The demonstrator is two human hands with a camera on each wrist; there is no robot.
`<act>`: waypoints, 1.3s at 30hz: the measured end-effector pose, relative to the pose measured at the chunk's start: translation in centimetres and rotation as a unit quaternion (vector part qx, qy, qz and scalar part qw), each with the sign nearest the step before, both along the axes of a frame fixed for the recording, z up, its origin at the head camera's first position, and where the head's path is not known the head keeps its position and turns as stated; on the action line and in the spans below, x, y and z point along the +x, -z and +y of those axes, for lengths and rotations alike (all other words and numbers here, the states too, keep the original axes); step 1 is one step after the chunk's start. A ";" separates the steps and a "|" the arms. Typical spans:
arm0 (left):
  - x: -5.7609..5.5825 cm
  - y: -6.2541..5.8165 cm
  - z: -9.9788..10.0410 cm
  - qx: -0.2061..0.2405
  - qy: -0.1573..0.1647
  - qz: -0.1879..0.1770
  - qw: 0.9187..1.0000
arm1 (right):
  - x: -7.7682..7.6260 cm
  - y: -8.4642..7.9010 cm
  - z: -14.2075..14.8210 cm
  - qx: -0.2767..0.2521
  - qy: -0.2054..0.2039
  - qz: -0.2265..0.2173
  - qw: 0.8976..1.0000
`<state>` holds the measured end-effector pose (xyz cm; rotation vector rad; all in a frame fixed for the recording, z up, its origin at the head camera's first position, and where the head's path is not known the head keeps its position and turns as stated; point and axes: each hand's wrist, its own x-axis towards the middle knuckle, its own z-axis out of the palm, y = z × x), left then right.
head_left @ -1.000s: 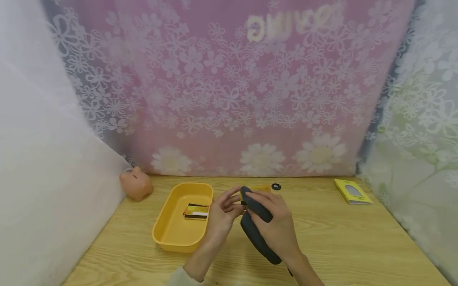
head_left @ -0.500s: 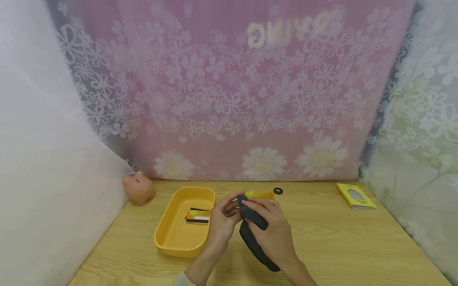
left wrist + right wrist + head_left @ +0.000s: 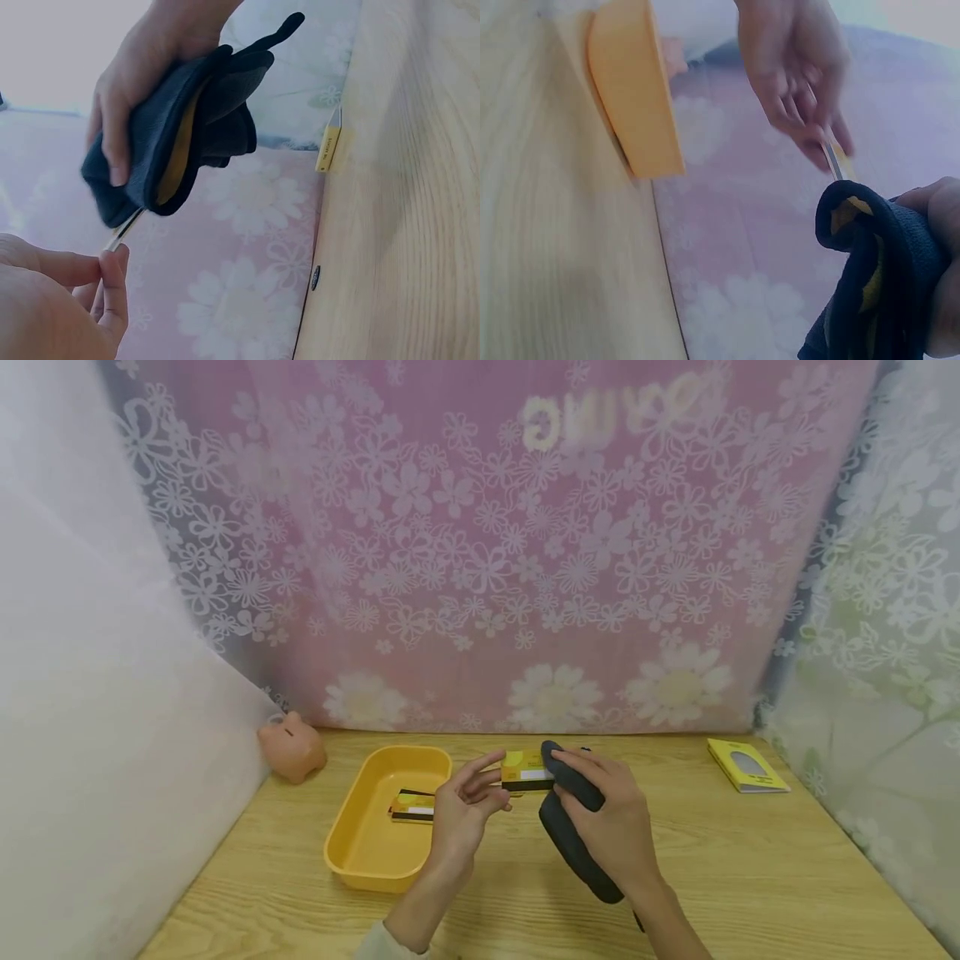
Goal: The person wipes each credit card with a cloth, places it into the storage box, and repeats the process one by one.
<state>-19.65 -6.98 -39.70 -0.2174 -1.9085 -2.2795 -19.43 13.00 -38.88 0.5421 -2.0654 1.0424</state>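
In the head view, a yellow card (image 3: pixel 525 770) with a white strip and a black stripe sticks out of a dark fabric pouch (image 3: pixel 573 843). My left hand (image 3: pixel 459 818) pinches the card's outer end between fingertips, seen closely in the left wrist view. Its other end is hidden by the pouch. The pouch is gripped by my right hand (image 3: pixel 615 818), its thumb and fingers around the folded cloth. A yellow lining (image 3: pixel 180 154) shows between the dark layers in the left wrist view, and a short strap (image 3: pixel 277 34) hangs off one end.
Left of my hands, a yellow tray (image 3: pixel 337 860) holds a few cards (image 3: pixel 412 808). An orange piggy bank (image 3: pixel 292 750) stands at the back left. A yellow booklet (image 3: pixel 747 767) lies at the back right. A black chip (image 3: pixel 316 278) sits toward the table's back edge.
My right hand has moved to the right with the pouch, away from my left hand. More of the card now shows between them. The left hand has stayed nearly in place.
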 end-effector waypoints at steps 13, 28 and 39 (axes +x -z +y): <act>0.1 0.0 -0.2 -0.001 0.009 -0.003 1.000 | -0.3 -1.1 2.7 -0.051 0.020 -0.028 0.998; 0.5 0.4 0.9 -0.032 0.008 -0.010 0.999 | 1.3 0.6 -3.0 0.015 -0.084 -0.014 0.996; 0.3 0.0 0.4 -0.014 0.004 -0.008 1.000 | 0.2 0.4 -1.2 0.005 -0.038 -0.022 0.999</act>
